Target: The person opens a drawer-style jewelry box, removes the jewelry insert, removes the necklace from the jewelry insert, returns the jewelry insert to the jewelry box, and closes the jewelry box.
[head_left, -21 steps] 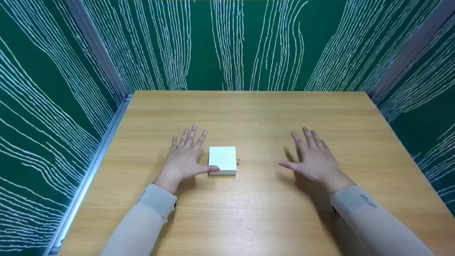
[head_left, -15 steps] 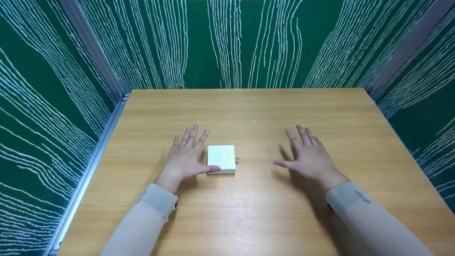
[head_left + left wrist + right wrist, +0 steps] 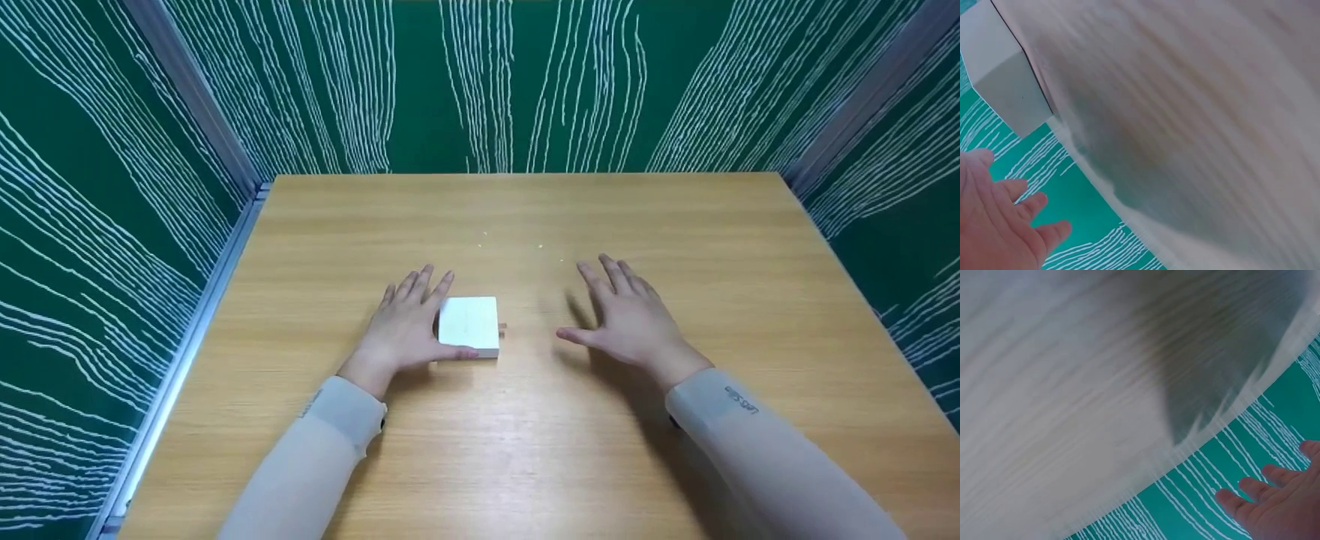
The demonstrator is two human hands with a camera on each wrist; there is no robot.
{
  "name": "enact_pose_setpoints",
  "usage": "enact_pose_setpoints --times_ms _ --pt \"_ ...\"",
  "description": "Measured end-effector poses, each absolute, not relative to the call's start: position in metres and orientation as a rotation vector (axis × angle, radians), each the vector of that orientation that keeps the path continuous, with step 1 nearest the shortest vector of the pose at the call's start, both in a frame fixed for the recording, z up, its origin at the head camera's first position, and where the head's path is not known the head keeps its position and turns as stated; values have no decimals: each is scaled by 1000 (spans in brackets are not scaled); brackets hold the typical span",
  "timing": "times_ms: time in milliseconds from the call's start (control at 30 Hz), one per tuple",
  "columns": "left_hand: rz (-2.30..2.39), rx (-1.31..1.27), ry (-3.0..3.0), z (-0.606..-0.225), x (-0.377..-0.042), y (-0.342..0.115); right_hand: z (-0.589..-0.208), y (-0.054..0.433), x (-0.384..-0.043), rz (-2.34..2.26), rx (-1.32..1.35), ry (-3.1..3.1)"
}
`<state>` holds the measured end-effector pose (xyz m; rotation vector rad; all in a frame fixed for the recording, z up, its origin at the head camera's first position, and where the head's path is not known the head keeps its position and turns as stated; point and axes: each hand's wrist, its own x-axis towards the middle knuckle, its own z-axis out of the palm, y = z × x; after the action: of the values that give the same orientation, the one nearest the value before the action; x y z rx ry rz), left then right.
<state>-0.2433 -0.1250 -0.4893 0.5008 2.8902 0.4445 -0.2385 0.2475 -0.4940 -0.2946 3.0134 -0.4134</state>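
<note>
A small white square box [image 3: 468, 321] lies flat near the middle of the wooden table, with a short brownish tab [image 3: 503, 330] sticking out of its right side. Close at the box's left is my left hand [image 3: 401, 330], fingers extended and the thumb running along the front side; contact is unclear. In the left wrist view the box [image 3: 1008, 73] appears above the spread fingers of that hand [image 3: 994, 219]. To the right of the box, and apart from it, hovers my right hand [image 3: 634, 319] with its fingers spread. The right wrist view shows this hand [image 3: 1289, 506] holding nothing.
Several tiny pale specks [image 3: 540, 246] dot the wooden table [image 3: 637, 210] beyond the box. Green walls [image 3: 427, 97] with white wavy lines stand behind the table and at both sides. Metal posts [image 3: 199, 97] rise at the back corners.
My right hand has moved left, nearer to the box. The left hand has shifted slightly right, its fingers now closer together beside the box. The head view has tilted a little.
</note>
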Motion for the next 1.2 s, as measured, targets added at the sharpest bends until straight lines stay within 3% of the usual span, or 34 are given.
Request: enact_pose_setpoints --times_ms 1200 --pt "466 603 2933 -489 -252 -120 -491 184 -253 -753 -428 2821"
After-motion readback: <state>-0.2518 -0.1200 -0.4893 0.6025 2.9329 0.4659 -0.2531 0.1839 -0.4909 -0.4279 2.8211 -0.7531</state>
